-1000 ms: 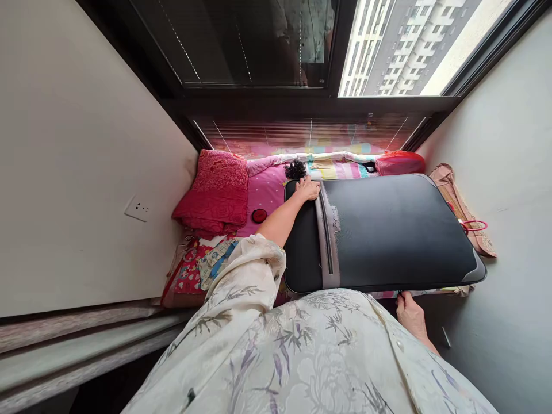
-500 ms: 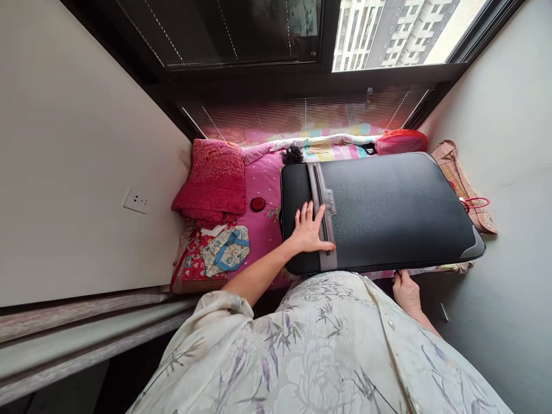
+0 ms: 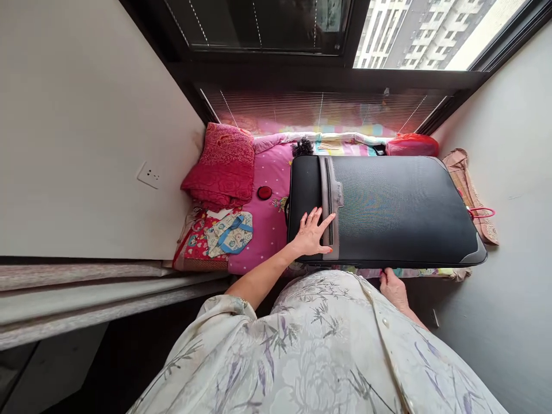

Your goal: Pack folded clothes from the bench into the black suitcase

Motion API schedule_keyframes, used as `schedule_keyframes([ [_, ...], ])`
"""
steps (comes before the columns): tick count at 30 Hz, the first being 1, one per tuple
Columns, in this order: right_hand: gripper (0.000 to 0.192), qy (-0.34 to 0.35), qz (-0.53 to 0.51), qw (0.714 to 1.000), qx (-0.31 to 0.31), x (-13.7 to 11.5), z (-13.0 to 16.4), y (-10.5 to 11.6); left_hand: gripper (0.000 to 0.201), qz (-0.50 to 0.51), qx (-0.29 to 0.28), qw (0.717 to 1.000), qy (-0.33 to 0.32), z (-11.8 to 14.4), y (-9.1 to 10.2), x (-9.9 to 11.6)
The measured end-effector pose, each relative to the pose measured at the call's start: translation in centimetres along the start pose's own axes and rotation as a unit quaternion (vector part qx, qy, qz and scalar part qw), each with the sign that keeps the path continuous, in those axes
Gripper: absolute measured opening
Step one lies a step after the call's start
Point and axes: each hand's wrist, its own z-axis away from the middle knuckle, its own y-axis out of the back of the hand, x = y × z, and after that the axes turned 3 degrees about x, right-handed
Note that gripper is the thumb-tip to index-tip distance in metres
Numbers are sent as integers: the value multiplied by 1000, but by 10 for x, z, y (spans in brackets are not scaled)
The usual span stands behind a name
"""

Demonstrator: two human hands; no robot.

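A large black suitcase (image 3: 397, 207) with grey trim lies flat on the pink bedding. My left hand (image 3: 310, 236) rests on its top with the fingers spread, across the grey strip with the front pocket zip (image 3: 330, 190). At the suitcase's near side edge, my right hand (image 3: 393, 290) is closed in a pinch. Its fingertips sit against the zip line there, on what looks like the zipper pull, largely hidden by the fingers and the suitcase's edge.
Folded red cloth (image 3: 224, 167), a round red-and-black case (image 3: 264, 192) and a patterned cloth piece with blue ribbon (image 3: 233, 234) lie left. A black fluffy thing (image 3: 302, 147) and a red bag (image 3: 411, 145) are behind. Walls (image 3: 521, 190) close both sides; a curtain (image 3: 86, 293) hangs left.
My right hand has slid left along the suitcase's near edge, still pinched. My left hand stays spread on the top. The whole view has shifted slightly.
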Motion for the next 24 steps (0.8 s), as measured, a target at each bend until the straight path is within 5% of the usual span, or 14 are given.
schedule_keyframes([
  [6, 27, 83, 12, 992, -92, -33, 12, -19, 105, 13, 54, 998, 11, 13, -16, 9],
  [10, 32, 151, -15, 978, -145, -45, 8, -18, 92, 36, 42, 998, -2, 12, -8, 5],
  [13, 32, 191, -16, 956, -223, -67, 0, -17, 81, 67, 84, 994, -8, 17, -4, 4],
  [18, 29, 229, 65, 910, -339, -132, -10, -19, 19, 188, 233, 953, 39, 64, -25, 13],
  [21, 24, 248, 135, 889, -360, -167, -10, -24, 24, 237, 197, 945, 112, 104, -50, 15],
  [24, 25, 264, 151, 880, -364, -192, -4, -33, 31, 277, 70, 937, 201, 125, -74, 13],
])
